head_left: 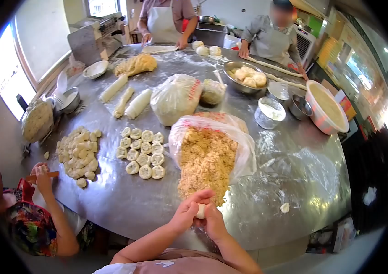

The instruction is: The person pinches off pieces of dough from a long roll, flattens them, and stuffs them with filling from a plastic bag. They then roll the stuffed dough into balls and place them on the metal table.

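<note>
Between my two hands is a small piece of white dough [201,211], just over the near edge of the metal table. My left hand [186,213] curls around its left side, with some fingers stretched behind it. My right hand [213,222] closes on it from the right, thumb against the dough. Right beyond my fingers, a heap of crumbly orange-brown filling [207,160] spills from an open plastic bag [246,153]. Rows of round filled dough pieces [145,147] sit left of it. A lone dough piece [285,208] lies to the right.
Cut dough lumps [77,153] are piled at left, near a co-worker's hand [43,178]. Dough rolls [138,104], a tied bag [175,98], a bowl of dough balls [247,76], a flour tub [269,113] and a pink basin [325,107] stand farther back. Two people work across the table [303,182].
</note>
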The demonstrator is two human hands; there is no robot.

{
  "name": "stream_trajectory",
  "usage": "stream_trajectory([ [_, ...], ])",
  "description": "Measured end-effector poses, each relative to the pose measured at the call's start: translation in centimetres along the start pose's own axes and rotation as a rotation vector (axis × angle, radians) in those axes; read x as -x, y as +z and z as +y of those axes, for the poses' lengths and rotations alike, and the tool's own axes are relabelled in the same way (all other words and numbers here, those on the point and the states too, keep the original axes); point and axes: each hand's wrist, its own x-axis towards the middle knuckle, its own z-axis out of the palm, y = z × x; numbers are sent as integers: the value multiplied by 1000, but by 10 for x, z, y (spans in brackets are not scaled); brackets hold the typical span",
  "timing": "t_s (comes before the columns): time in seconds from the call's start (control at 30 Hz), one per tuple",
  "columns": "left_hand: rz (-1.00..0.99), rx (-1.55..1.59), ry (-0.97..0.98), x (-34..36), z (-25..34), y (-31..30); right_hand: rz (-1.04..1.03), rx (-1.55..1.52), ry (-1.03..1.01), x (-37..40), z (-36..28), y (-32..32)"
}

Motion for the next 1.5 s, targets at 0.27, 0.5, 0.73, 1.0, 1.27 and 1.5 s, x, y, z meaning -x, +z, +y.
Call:
stream_trajectory([
  [0.27,-142,-467,67,-8,-18,-21,128,17,48,-1,4,2],
  [0.5,115,-243,-93,6,-13,-34,424,-356,-5,-6,-29,-92],
  [0.73,252,-282,-208,19,-9,-46,782,-657,-488,-6,-96,-176],
  [1.0,422,-295,-117,27,-9,-61,693,78,-191,-6,-40,-117],
  [1.27,572,-338,-101,37,-3,-90,364,1101,-342,-5,-5,-58],
  [1.5,728,-334,42,30,16,-119,307,1235,-330,-11,9,-62],
])
